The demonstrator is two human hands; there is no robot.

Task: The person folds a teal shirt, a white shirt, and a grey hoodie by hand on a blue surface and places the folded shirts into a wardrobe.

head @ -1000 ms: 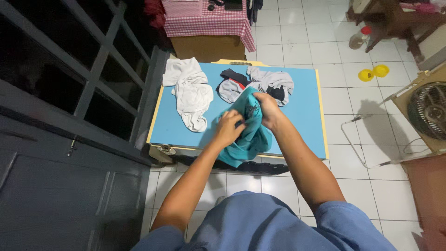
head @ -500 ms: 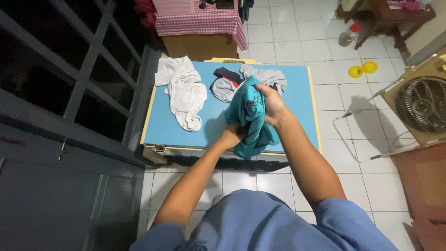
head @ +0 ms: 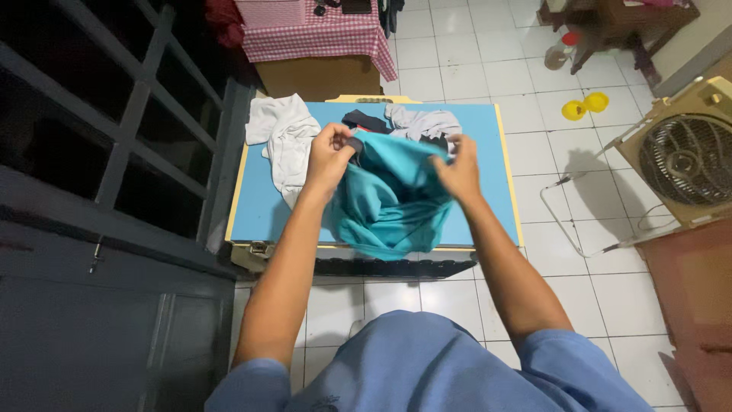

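Head view, left hand (head: pixel 329 152) and right hand (head: pixel 460 169) pinching teal shirt (head: pixel 389 200), grey garment (head: pixel 423 122) half hidden behind

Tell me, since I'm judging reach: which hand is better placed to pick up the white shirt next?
Probably the left hand: it grips the teal shirt right beside the white shirt. The right hand holds the far edge, further away.
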